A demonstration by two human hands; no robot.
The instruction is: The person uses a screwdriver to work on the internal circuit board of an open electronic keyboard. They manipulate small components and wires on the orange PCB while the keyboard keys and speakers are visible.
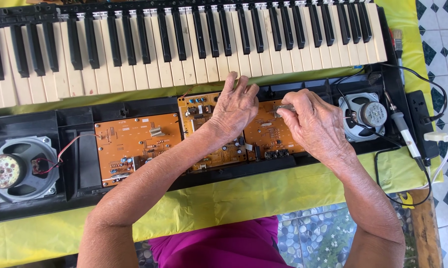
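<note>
Pressing orange circuit board (211, 134): left hand (235, 106) flat, empty; right hand (313, 124) pinching small metal tool (283, 108).

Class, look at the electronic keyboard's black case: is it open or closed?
Open. The black case lies uncovered, exposing orange circuit boards and both speakers, with the key assembly lifted aside.

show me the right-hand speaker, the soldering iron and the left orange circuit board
right-hand speaker (366, 115), head view, on its metal magnet at the centre
soldering iron (405, 132), head view, on its white handle
left orange circuit board (134, 144), head view, on the bare middle of the board
</note>
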